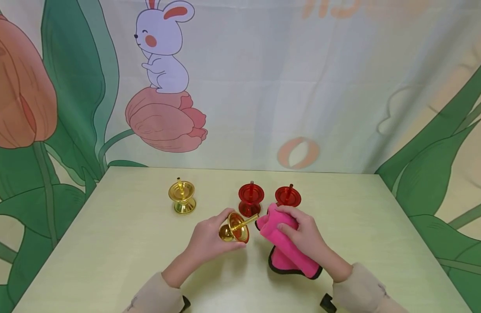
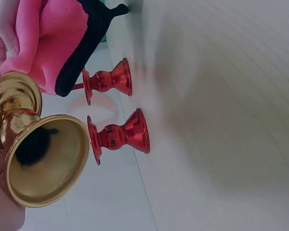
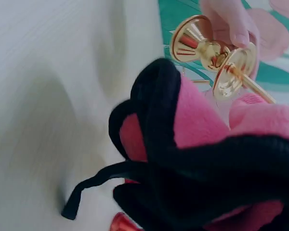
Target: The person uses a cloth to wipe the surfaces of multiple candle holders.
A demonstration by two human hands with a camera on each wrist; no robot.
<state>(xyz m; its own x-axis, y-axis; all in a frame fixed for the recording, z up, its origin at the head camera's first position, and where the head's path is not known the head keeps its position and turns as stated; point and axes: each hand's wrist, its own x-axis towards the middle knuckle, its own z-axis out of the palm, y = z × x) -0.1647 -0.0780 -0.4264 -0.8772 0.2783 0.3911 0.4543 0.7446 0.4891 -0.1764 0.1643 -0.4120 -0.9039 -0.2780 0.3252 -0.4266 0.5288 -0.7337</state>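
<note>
My left hand (image 1: 210,237) grips a gold candle holder (image 1: 240,230) above the table, thumb and fingers on its dish. It is tilted, with its central spike aimed to the right at the cloth. In the left wrist view the hollow underside of its base (image 2: 48,163) faces the camera. A bunched pink cloth (image 1: 285,241) with black edging is held in my right hand (image 1: 306,234), fingers curled over its top. The spike's tip is close to the cloth; whether they touch I cannot tell. In the right wrist view the cloth (image 3: 202,115) hides my right hand.
Behind my hands a red candle holder (image 1: 250,200) stands upright, and a second red holder (image 1: 288,195) is partly covered by the cloth. Another gold candle holder (image 1: 182,196) stands at the back left. A printed curtain (image 1: 240,87) hangs behind the pale table (image 1: 119,226).
</note>
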